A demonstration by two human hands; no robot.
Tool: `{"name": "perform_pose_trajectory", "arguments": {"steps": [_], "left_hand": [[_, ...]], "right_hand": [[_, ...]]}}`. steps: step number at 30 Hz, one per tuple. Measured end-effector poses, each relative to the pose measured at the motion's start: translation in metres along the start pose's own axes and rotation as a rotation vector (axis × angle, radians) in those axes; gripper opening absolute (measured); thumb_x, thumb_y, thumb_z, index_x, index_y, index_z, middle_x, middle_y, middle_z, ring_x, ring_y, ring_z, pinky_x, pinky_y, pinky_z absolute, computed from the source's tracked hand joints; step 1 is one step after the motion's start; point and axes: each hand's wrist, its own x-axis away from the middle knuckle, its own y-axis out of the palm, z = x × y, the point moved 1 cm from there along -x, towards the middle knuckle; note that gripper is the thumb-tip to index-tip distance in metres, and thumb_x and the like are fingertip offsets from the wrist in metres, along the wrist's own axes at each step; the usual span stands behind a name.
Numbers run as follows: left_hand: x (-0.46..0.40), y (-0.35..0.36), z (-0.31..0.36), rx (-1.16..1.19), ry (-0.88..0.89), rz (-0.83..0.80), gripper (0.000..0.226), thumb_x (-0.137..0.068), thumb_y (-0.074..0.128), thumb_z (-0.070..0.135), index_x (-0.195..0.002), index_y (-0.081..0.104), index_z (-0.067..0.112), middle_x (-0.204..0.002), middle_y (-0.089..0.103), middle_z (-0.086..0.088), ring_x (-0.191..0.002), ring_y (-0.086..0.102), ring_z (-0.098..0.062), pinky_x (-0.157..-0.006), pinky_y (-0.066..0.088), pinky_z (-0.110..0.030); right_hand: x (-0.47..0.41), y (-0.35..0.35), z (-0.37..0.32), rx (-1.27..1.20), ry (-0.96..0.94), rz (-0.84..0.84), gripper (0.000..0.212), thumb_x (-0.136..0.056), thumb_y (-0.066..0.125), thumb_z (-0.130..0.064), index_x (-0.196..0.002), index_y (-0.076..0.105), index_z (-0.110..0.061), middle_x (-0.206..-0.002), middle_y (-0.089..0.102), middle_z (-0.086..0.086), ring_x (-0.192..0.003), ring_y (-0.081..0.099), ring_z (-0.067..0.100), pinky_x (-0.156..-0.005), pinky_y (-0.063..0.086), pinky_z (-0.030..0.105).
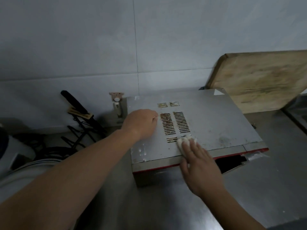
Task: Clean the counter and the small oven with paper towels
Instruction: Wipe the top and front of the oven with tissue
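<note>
While your flat-fingered right hand (200,165) presses a wadded white paper towel (184,142) onto the small grey metal oven (216,120);
your left hand (141,123), fingers curled and holding nothing, rests beside its rust-stained vent slots (167,124).

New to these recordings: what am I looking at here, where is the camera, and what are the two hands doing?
There is no machine. The single picture comes from a camera worn on a person's head, looking down at their own bare arms. On the steel counter sits a small oven, its grey top dotted with rusty vent slots. The right hand presses a wad of paper towel flat against the oven top, near the front slots. The left hand rests on the top with curled fingers; whether it holds anything cannot be seen. A wooden cutting board leans against the wall behind, and a black rack stands at left.
</note>
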Motion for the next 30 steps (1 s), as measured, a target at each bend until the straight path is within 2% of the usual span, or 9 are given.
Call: {"name": "perform_pose_trajectory", "arguments": {"steps": [6,10,12,15,19,21,23,25,30], "left_hand": [[0.029,0.008,-0.029,0.15,-0.068,0.236,0.034,-0.101,0.045,0.023,-0.125,0.068,0.017,-0.131,0.065,0.001,-0.121,0.057,-0.018,-0.105,0.042,-0.032],[0.044,0.013,-0.02,0.182,-0.062,0.387,0.035,-0.095,0.047,0.019,-0.118,0.072,0.011,-0.127,0.068,-0.006,-0.121,0.059,-0.023,-0.109,0.039,-0.032],[0.05,0.017,-0.013,0.142,-0.038,0.404,0.038,-0.092,0.046,0.023,-0.118,0.072,0.012,-0.131,0.066,-0.007,-0.127,0.056,-0.024,-0.114,0.037,-0.036],[0.058,0.021,-0.005,0.122,-0.068,0.36,0.043,-0.095,0.042,0.031,-0.127,0.067,0.016,-0.143,0.057,-0.005,-0.14,0.043,-0.022,-0.119,0.03,-0.044],[0.065,0.019,0.0,0.156,-0.118,0.357,0.047,-0.098,0.037,0.035,-0.132,0.063,0.016,-0.15,0.05,-0.006,-0.145,0.034,-0.021,-0.122,0.024,-0.041],[0.068,0.014,-0.004,0.193,-0.16,0.381,0.047,-0.099,0.037,0.035,-0.132,0.064,0.015,-0.149,0.05,-0.005,-0.145,0.034,-0.021,-0.122,0.022,-0.037],[0.072,0.012,-0.011,0.2,-0.203,0.403,0.046,-0.097,0.039,0.034,-0.129,0.066,0.013,-0.146,0.054,-0.008,-0.142,0.038,-0.023,-0.12,0.02,-0.031],[0.073,0.016,-0.018,0.188,-0.246,0.394,0.047,-0.097,0.039,0.034,-0.128,0.067,0.012,-0.144,0.055,-0.01,-0.141,0.04,-0.025,-0.12,0.021,-0.03],[0.079,0.027,-0.014,0.244,-0.289,0.407,0.049,-0.098,0.036,0.035,-0.129,0.066,0.011,-0.144,0.056,-0.01,-0.142,0.039,-0.026,-0.121,0.026,-0.037]], "right_hand": [[0.001,0.01,-0.011,0.026,0.049,-0.026,0.07,-0.097,0.023,-0.047,-0.158,0.009,-0.017,-0.164,0.01,0.009,-0.152,0.003,0.023,-0.123,0.006,0.038],[0.0,0.015,-0.057,-0.01,-0.143,-0.038,0.071,-0.093,0.036,-0.045,-0.155,0.026,-0.011,-0.159,0.025,0.016,-0.149,0.019,0.028,-0.124,0.005,0.038],[-0.004,0.017,-0.083,-0.042,-0.249,-0.049,0.068,-0.093,0.037,-0.045,-0.153,0.032,-0.011,-0.157,0.031,0.017,-0.148,0.023,0.03,-0.124,0.007,0.04],[-0.023,0.019,-0.104,-0.124,-0.365,-0.078,0.06,-0.098,0.033,-0.044,-0.151,0.035,-0.016,-0.158,0.032,0.011,-0.149,0.02,0.026,-0.123,0.012,0.043],[-0.047,0.017,-0.1,-0.229,-0.494,-0.121,0.051,-0.094,0.043,-0.038,-0.14,0.052,-0.017,-0.144,0.051,0.007,-0.14,0.036,0.021,-0.117,0.025,0.04],[-0.05,0.007,-0.085,-0.344,-0.518,-0.141,0.055,-0.091,0.05,-0.034,-0.144,0.046,-0.019,-0.149,0.046,0.004,-0.14,0.035,0.018,-0.119,0.025,0.033],[-0.05,0.0,-0.064,-0.374,-0.459,-0.2,0.066,-0.093,0.051,-0.035,-0.154,0.029,-0.026,-0.16,0.028,-0.004,-0.147,0.022,0.012,-0.119,0.016,0.024],[-0.047,-0.001,-0.046,-0.289,-0.415,-0.2,0.07,-0.094,0.049,-0.041,-0.156,0.02,-0.029,-0.163,0.017,-0.007,-0.151,0.008,0.011,-0.123,0.011,0.029],[-0.034,-0.005,-0.066,-0.175,-0.534,-0.09,0.071,-0.094,0.038,-0.049,-0.157,0.018,-0.025,-0.165,0.009,0.001,-0.152,0.001,0.019,-0.12,-0.004,0.032]]}}
